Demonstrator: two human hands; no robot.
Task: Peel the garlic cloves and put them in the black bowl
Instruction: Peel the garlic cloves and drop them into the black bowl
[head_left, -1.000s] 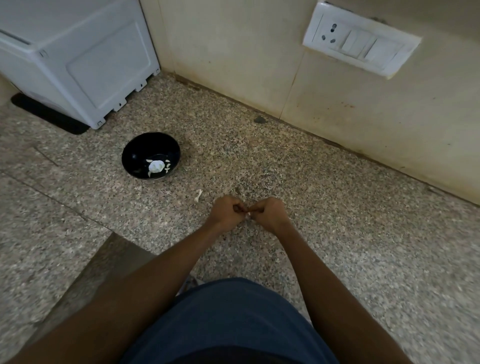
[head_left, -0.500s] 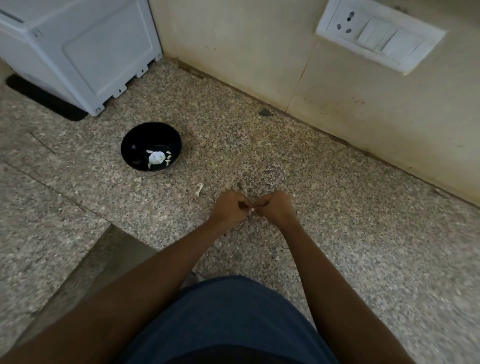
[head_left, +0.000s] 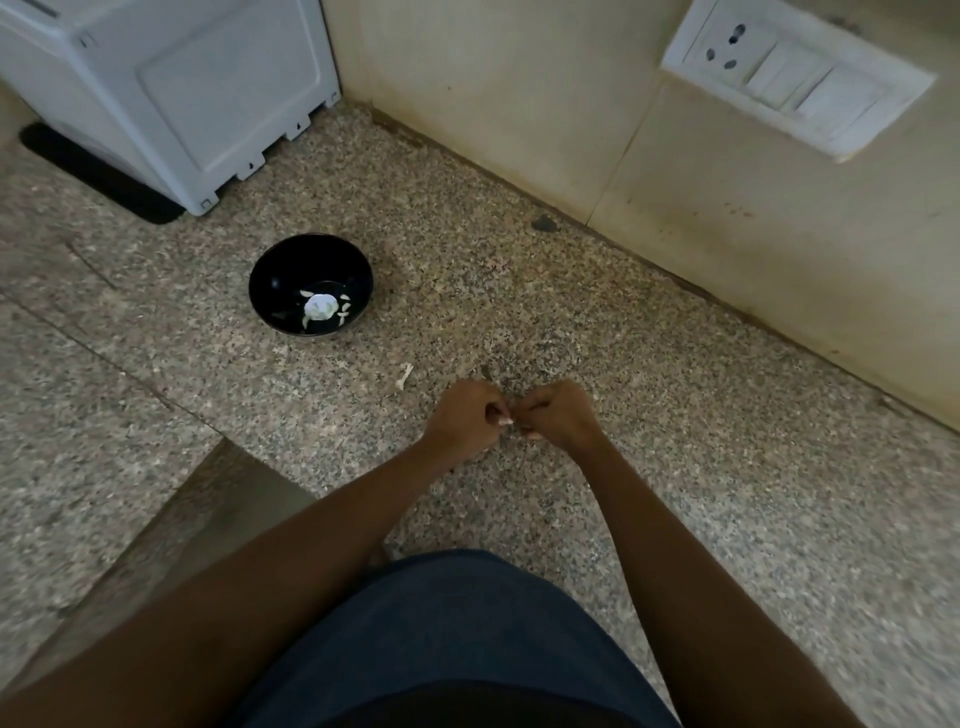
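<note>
A: Hands?
B: Left hand (head_left: 465, 415) and right hand (head_left: 558, 413) knuckle to knuckle at centre frame, over the speckled counter (head_left: 675, 441). Fingers of both curled in, pinching a small pale garlic clove (head_left: 505, 421) between them; only a sliver of it shows.

A: Any change over the last second?
B: Little. Hands have stayed locked together on the same patch of counter; only the camera has shifted. The pale tip shows slightly more than before, so skin is probably coming away. Peeling still under way, I judge.

A: Bowl?
B: Black bowl (head_left: 270, 306) at ten o'clock from the hands, well apart. Inside it a white lump (head_left: 318, 306) and several pale slivers, too small to tell cloves from skin.

A: Litter?
B: One white scrap (head_left: 404, 376) on the counter at eleven o'clock, near the left hand.

A: Next?
B: Finish stripping, then carry the clove to ten o'clock.
</note>
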